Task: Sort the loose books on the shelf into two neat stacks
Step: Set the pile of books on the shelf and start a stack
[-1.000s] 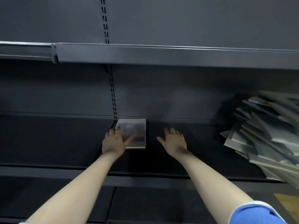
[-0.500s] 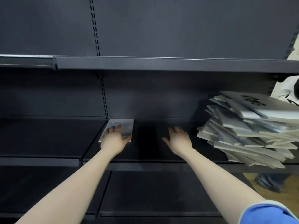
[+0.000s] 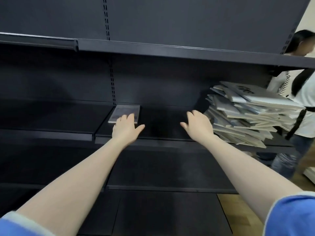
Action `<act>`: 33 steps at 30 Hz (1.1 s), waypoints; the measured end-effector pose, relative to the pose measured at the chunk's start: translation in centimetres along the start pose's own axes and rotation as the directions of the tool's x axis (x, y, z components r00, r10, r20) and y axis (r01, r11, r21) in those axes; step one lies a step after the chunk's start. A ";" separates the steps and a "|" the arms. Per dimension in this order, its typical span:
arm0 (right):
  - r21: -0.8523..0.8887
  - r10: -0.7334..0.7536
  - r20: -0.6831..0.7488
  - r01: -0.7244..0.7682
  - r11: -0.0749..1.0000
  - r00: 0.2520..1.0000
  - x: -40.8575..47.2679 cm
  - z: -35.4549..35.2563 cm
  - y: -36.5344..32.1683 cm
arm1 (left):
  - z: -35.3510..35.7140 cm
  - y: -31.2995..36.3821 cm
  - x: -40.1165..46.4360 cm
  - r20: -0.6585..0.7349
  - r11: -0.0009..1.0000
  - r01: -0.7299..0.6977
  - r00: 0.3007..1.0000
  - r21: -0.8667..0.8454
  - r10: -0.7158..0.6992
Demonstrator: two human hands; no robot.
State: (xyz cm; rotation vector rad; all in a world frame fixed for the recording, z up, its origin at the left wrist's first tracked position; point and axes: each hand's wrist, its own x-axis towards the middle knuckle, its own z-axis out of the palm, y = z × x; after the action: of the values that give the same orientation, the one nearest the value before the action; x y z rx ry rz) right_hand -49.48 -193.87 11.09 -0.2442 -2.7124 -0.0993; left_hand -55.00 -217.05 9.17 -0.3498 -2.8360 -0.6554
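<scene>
Left hand grip: the left hand (image 3: pixel 127 128) holds nothing; its fingers are straight and spread wide, the thumb out toward 3 o'clock, and the fingertips reach over the near edge of a single book. Whether they press on the cover or only hover above it cannot be told.
Right hand grip: the right hand (image 3: pixel 198 126) holds nothing either; its fingers are loosely bent, the thumb points toward 9 o'clock, and it is raised above the shelf, well apart from the left hand.
Single book: a thin grey-covered book (image 3: pixel 125 112) lies flat on the middle shelf, at 12 o'clock from the left hand, close to the back panel and just right of the slotted upright.
Loose books: an untidy pile of books (image 3: pixel 245 114) sits at 3 o'clock from the right hand, near it but not touching; the books are fanned at different angles, and some jut past the shelf's front edge.
Shelf: the dark metal shelf (image 3: pixel 163 133) carries both the single book and the pile, with bare surface between the two hands.
Sleeves: blue short sleeves (image 3: pixel 293 217) with pale trim show at 5 and 7 o'clock.
Bystander: a person in a white top (image 3: pixel 305 99) stands beyond the right end of the shelving, at 3 o'clock from the pile.
</scene>
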 end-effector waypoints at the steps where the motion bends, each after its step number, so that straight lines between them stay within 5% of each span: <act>1: 0.000 0.002 -0.010 -0.002 1.000 1.000 -0.2 -0.5 0.3 | -0.4 0.3 -0.5 -0.004 1.000 0.002 1.000 -0.001 -0.002; 17: 0.028 -0.022 -0.140 0.026 0.999 0.990 2.9 -6.6 14.5 | -0.5 14.5 0.5 -0.170 0.998 0.061 0.983 -0.033 -0.066; 33: 0.286 -0.053 0.003 0.050 0.957 0.999 3.6 -4.9 36.3 | 8.1 37.3 -0.5 -0.219 0.986 0.129 0.964 -0.104 -0.150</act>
State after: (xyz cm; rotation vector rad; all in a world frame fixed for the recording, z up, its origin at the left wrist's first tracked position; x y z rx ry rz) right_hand -44.05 -158.15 18.21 -0.0884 -2.7007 0.2792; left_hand -45.49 -180.91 16.99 -0.0818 -2.6360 -0.7964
